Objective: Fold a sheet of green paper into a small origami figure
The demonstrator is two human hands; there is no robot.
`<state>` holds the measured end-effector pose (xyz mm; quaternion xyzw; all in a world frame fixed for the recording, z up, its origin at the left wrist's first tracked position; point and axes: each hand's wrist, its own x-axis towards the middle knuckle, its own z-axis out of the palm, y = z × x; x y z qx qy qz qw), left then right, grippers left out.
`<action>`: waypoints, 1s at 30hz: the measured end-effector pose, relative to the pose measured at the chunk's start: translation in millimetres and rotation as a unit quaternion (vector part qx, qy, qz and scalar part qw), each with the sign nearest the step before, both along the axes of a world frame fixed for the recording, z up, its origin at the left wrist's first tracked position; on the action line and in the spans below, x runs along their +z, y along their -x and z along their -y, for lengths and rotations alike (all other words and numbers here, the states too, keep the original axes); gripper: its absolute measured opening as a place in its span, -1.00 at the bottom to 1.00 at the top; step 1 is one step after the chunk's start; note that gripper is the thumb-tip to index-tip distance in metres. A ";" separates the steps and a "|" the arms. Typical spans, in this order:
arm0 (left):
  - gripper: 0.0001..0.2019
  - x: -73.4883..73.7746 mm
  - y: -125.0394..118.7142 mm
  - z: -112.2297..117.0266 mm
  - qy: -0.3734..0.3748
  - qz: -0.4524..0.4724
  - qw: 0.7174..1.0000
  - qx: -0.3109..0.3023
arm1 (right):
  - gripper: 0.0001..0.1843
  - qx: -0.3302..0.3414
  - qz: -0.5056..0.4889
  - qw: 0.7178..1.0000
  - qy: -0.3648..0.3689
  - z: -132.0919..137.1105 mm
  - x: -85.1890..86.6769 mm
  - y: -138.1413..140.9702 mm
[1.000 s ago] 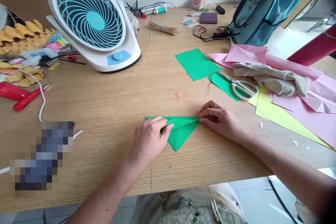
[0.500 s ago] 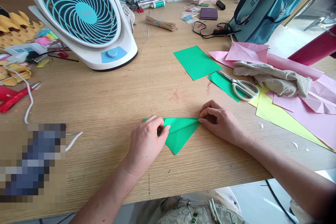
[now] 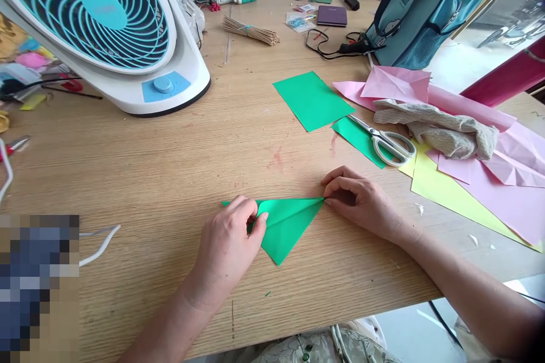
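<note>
A green sheet of paper (image 3: 283,227), folded into a triangle with one corner pointing toward me, is held near the front of the table. My left hand (image 3: 232,238) pinches its upper layer on the left side, and that layer curls up a little at the thumb. At the right tip, the thumb and fingers of my right hand (image 3: 361,201) are closed on the paper's corner. Part of the paper's left end is hidden behind my left hand.
Beyond my hands lie a flat green sheet (image 3: 313,101) and white-handled scissors (image 3: 392,146) on another green piece. Pink paper (image 3: 506,204), yellow paper (image 3: 460,204) and a crumpled grey cloth (image 3: 443,125) are at right. A fan (image 3: 106,17) stands at left, a blue bag (image 3: 413,17) at the back.
The view has shifted slightly, so the fan and table things sit further left. Both hands keep their pinch on the green paper, whose fold looks nearly the same.
</note>
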<state>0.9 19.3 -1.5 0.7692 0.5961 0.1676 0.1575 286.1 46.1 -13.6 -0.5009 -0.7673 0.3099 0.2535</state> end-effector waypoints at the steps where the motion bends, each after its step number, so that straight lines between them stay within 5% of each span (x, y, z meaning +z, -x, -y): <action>1: -0.71 -0.1 -0.1 -0.1 0.001 -0.001 1.000 -0.001 | -0.91 0.000 -0.001 1.000 0.003 -0.1 0.1 0.3; 21: -0.70 3.8 -4.9 1.6 -0.001 -0.053 0.999 -0.012 | -0.89 -0.025 0.054 0.998 -0.037 3.2 0.3 8.4; 30: -0.74 15.2 2.1 34.9 0.037 -0.035 0.995 -0.090 | -0.88 0.009 0.120 0.989 -0.088 71.4 18.6 15.5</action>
